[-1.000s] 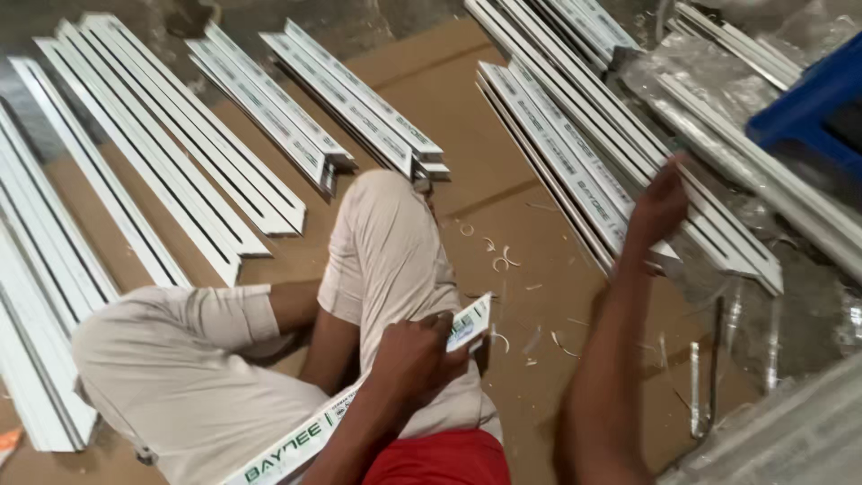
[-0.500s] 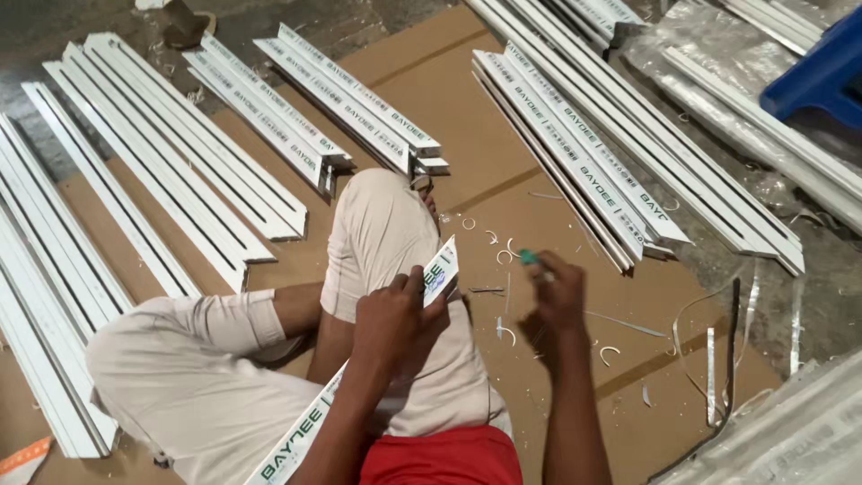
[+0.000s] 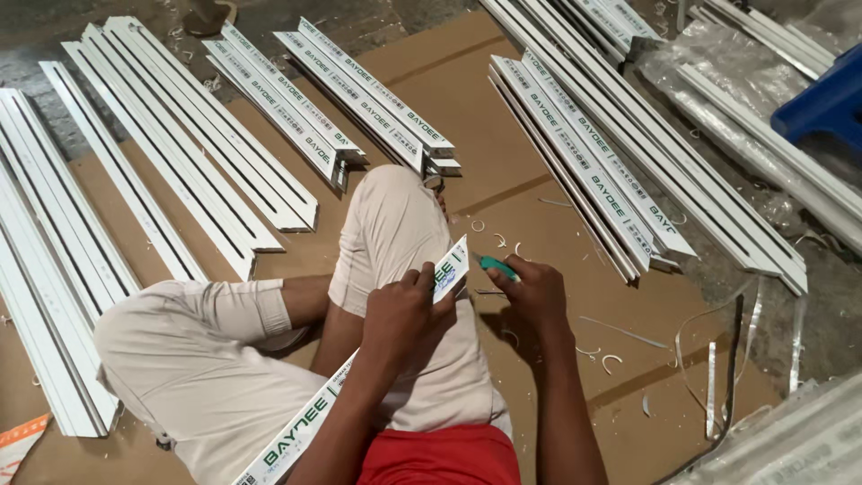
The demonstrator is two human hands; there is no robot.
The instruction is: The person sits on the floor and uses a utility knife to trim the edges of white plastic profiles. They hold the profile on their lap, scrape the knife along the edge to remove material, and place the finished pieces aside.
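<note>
Over brown cardboard (image 3: 467, 117), left hand (image 3: 404, 310) clasps a white strip (image 3: 301, 429) angled up-right; right hand (image 3: 530, 287) grips a green cutter (image 3: 494, 264).

Brown cardboard sheeting (image 3: 503, 171) covered the concrete floor (image 3: 54, 27). On it lay rows of white profile strips (image 3: 180, 162), curled white shavings (image 3: 613, 362), and, at the lower left edge, perhaps an orange-printed scrap (image 3: 20, 440).

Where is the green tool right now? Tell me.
In the head view, the green tool is in the right hand, just right of the cut tip of the white strip held by the left hand, over the cardboard.
</note>
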